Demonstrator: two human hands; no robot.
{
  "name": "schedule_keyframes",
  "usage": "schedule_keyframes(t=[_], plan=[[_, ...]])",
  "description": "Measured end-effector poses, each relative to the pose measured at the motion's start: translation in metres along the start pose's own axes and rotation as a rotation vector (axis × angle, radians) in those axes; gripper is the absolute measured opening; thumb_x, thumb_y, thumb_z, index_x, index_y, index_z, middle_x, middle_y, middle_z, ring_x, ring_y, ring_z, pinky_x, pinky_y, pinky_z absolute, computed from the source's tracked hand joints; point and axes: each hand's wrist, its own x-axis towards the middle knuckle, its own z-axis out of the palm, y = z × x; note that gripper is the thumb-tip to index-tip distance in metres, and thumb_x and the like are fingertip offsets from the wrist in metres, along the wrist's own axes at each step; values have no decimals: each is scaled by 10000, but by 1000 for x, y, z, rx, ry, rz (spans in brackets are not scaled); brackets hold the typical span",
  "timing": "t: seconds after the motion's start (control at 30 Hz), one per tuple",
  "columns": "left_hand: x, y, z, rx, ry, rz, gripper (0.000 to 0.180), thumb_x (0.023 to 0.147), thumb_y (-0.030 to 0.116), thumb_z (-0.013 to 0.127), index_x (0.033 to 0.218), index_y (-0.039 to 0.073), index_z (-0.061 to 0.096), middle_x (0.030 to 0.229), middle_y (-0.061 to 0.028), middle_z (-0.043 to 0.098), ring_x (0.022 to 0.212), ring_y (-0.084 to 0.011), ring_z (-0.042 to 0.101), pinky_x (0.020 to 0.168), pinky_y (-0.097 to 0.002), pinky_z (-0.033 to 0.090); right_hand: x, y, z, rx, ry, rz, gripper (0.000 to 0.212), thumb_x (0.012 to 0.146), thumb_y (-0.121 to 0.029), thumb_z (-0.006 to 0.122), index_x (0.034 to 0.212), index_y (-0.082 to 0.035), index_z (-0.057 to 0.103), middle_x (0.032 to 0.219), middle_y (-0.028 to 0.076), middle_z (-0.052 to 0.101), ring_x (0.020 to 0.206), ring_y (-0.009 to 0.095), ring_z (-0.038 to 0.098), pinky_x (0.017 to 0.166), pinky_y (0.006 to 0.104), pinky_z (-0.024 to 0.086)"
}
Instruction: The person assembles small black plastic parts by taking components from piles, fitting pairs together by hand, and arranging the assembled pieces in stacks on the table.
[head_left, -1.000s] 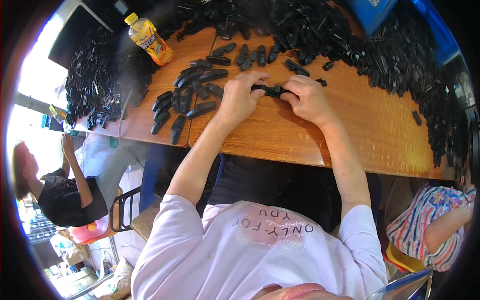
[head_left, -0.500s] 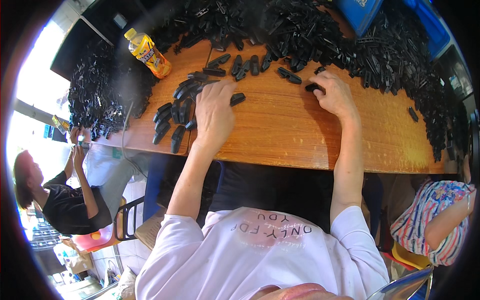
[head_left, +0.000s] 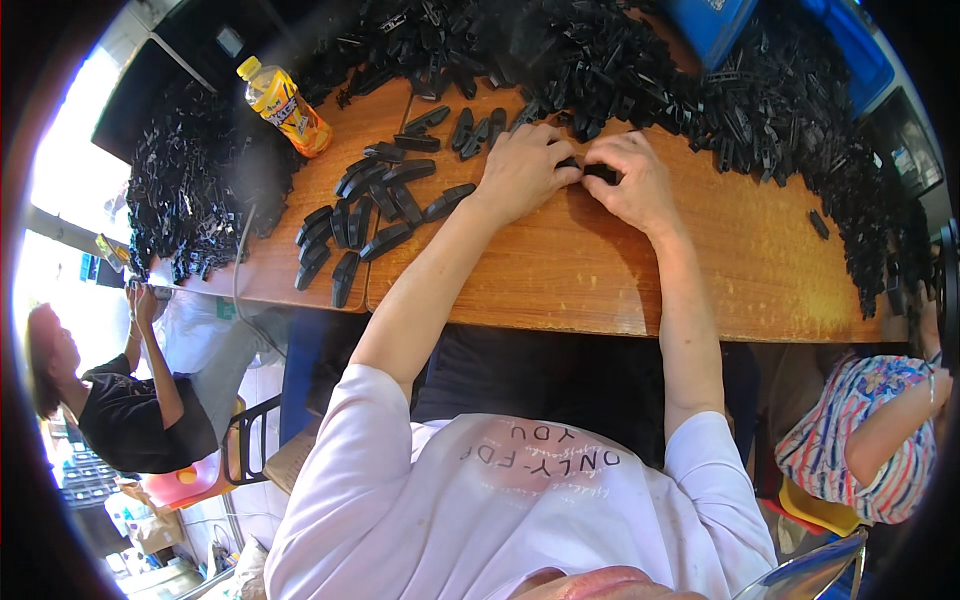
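Over the middle of the wooden table (head_left: 520,270), my hands are nearly touching. Dark plastic shows at the fingertips of my left hand (head_left: 522,172), whose fingers are closed around a small black piece (head_left: 568,164). My right hand (head_left: 637,185) pinches a black plastic piece (head_left: 601,173) between thumb and fingers. How the two pieces meet is partly hidden by my fingers. To the left of my left forearm lie several long, curved black plastic pieces (head_left: 386,240), loosely grouped. A few smaller ones (head_left: 461,128) lie just beyond my left hand.
A large heap of black plastic parts (head_left: 620,75) runs along the far edge and down the right side. Another heap (head_left: 190,185) covers the left end, beside an orange drink bottle (head_left: 292,115). Blue bins (head_left: 710,30) stand at the back. People sit at left (head_left: 140,400) and right (head_left: 850,440).
My left hand has moved right from the loose group to the middle. My right hand has come slightly left with its black piece. A piece that lay between them is no longer seen on the table.
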Motion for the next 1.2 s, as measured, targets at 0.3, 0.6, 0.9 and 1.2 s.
schedule_keyframes(t=[0.3,0.6,0.9,1.2], plan=[[-56,-21,-21,-135,38,-27,324,908,-15,641,1187,106,755,1324,-120,635,1227,-336,590,1051,-433,493,0,-4,12,229,-173,303,271,828,-111,838,1069,-28,749,1084,114,724,989,326,700,878,426,553],[-69,15,-31,32,208,-272,318,902,25,704,1220,31,711,1337,-129,653,1194,-347,633,1039,-454,469,-5,0,28,346,-165,227,209,857,-98,849,1019,-18,744,1089,60,747,929,166,704,822,315,558],[-73,1,-28,-114,290,-138,429,839,34,776,1264,64,718,1215,-110,723,1130,-335,648,1042,-446,456,-4,1,11,105,-159,37,204,840,-141,828,1003,-35,766,1029,114,741,948,316,701,824,406,556],[-75,-7,-28,-282,203,-247,376,869,41,770,1243,63,735,1046,-74,798,1068,-316,657,949,-406,515,-2,-25,21,279,-208,-47,161,848,-71,806,989,-15,755,898,138,706,823,317,671,734,397,522]])
